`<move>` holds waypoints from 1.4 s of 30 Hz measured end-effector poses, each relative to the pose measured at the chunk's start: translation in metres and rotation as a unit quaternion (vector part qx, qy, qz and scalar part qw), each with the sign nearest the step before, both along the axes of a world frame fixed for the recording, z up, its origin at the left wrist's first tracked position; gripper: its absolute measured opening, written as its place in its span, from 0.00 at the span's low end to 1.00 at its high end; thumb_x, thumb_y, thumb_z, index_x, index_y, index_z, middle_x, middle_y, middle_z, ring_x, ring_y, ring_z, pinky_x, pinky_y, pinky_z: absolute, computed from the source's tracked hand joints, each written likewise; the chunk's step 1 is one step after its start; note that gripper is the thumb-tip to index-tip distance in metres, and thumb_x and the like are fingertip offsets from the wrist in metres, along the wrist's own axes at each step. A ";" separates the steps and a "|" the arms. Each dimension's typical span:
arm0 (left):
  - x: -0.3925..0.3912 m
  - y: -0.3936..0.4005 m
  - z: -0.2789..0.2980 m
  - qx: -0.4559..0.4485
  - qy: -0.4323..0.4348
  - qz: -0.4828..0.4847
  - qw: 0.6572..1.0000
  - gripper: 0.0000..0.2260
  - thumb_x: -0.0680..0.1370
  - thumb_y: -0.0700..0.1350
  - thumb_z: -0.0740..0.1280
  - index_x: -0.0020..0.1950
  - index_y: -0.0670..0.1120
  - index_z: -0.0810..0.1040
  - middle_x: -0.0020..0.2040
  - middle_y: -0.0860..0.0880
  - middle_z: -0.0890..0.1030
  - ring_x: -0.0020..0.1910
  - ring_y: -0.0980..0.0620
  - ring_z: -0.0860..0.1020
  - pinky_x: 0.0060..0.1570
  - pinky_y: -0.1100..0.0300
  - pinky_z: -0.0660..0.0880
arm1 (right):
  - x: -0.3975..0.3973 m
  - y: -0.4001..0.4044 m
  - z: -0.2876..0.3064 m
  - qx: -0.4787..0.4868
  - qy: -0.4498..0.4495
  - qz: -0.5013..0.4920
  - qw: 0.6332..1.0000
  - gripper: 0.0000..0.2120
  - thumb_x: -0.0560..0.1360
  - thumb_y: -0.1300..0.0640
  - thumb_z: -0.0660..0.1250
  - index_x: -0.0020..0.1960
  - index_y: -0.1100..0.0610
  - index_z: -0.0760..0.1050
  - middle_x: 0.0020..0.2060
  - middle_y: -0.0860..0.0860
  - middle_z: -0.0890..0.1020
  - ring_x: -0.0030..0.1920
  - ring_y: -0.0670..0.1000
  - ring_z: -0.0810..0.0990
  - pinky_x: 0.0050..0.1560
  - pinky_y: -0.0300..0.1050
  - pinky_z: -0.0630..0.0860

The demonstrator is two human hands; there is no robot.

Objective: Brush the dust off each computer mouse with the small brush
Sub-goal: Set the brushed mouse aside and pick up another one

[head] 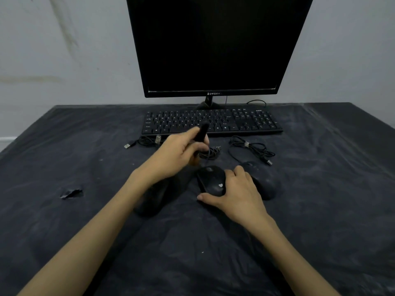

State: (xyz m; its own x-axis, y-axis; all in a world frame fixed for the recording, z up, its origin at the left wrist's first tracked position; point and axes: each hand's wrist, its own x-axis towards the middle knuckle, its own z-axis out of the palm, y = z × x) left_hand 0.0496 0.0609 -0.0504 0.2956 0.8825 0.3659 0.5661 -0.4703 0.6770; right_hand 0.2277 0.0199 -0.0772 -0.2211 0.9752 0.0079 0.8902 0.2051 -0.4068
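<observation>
Three mice line the bench (85, 210): left mouse (149, 199) under the left hand (177, 154) pinching the small brush (202, 133); middle mouse (211, 180) cupped by the right hand (237, 193); right mouse (265, 182) waits. Progress can't be judged.

So the worktop (320, 242) is covered in a dark, crinkly, dusty sheet with a small tear (71, 193) on the left. Sitting on it: a monitor (213, 45) at the back, a black keyboard (213, 122) just in front, three coiled cables (250, 148) (USB plugs showing), and three black mice (211, 181) side by side, the left one partly hidden under an arm.
</observation>
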 end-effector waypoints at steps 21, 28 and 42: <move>-0.009 0.002 0.011 0.058 -0.172 0.040 0.983 0.06 0.82 0.37 0.59 0.54 0.44 0.74 0.51 0.49 0.82 0.48 0.54 0.82 0.53 0.59 0.78 | 0.009 0.003 0.000 -0.019 0.126 -0.025 0.991 0.23 0.67 0.39 0.72 0.55 0.51 0.73 0.48 0.45 0.69 0.52 0.46 0.71 0.50 0.41 0.68; 0.004 -0.010 0.028 -0.033 -0.335 -0.084 0.938 0.06 0.82 0.39 0.56 0.55 0.45 0.70 0.53 0.44 0.81 0.56 0.48 0.81 0.53 0.58 0.77 | 0.020 0.014 0.005 -0.179 0.371 -0.026 0.911 0.31 0.54 0.33 0.75 0.53 0.44 0.78 0.55 0.46 0.80 0.53 0.47 0.81 0.56 0.50 0.79; 0.003 -0.009 0.021 0.050 -0.045 -0.008 0.998 0.06 0.82 0.38 0.59 0.53 0.45 0.74 0.46 0.53 0.81 0.47 0.54 0.81 0.49 0.60 0.77 | 0.021 0.015 0.001 0.041 0.229 0.032 0.972 0.33 0.60 0.45 0.79 0.63 0.47 0.74 0.43 0.44 0.67 0.51 0.47 0.71 0.51 0.41 0.69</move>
State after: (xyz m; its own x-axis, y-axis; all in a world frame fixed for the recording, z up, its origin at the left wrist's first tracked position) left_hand 0.0526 0.0520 -0.0295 0.2716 0.8356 0.4776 0.4976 -0.5467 0.6735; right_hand 0.2483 0.0346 -0.0762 -0.2350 0.9517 0.1976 0.6035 0.3022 -0.7379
